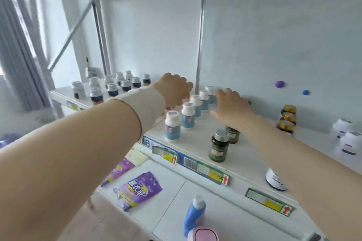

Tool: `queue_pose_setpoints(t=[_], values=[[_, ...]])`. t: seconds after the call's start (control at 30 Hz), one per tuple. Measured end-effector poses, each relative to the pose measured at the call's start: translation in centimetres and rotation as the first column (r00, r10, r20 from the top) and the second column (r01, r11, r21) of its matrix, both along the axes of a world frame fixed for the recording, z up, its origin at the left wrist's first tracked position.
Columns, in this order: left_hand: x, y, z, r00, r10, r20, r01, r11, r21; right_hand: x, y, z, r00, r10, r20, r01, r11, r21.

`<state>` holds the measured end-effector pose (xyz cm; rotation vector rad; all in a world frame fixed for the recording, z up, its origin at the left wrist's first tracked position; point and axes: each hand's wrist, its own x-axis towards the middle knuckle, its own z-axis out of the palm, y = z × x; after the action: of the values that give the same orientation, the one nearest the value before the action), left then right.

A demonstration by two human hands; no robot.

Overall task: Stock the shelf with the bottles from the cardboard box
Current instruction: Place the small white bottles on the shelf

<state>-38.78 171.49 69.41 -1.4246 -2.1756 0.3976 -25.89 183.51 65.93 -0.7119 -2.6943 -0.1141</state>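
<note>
A white shelf (pixel 197 141) holds a diagonal row of white-capped bottles with blue labels (pixel 172 125). Beside them stand two dark green bottles with silver caps (pixel 218 146). My left hand (pixel 174 89) reaches to the back of the shelf just left of the row, fingers curled downward over something white and red that is mostly hidden. My right hand (pixel 229 104) hovers palm down behind the green bottles, fingers spread, close to the far end of the blue-label row. No cardboard box is in view.
Gold-capped bottles (pixel 287 119) and white bottles (pixel 346 139) stand further right. Several dark-labelled bottles (pixel 117 86) fill the left shelf section. An upright post (pixel 199 55) divides the sections. The lower shelf holds purple packs (pixel 137 190) and a blue bottle (pixel 195 213).
</note>
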Motion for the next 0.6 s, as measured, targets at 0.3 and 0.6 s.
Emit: queue_pose_setpoints(t=[0.3,0.6], values=[[-19.0,-26.8,-3.9,0.931,0.358,-0.071,-0.363,0.928,-0.09,-24.9,-20.7,-1.6,0.947,0.313,0.069,-0.315,0.949,0.019],[-34.4,-45.4,-10.8,0.83,0.557,0.043,-0.547,0.826,-0.139,-44.7,-39.2,-6.9,0.805,0.548,0.228,-0.56,0.828,-0.012]])
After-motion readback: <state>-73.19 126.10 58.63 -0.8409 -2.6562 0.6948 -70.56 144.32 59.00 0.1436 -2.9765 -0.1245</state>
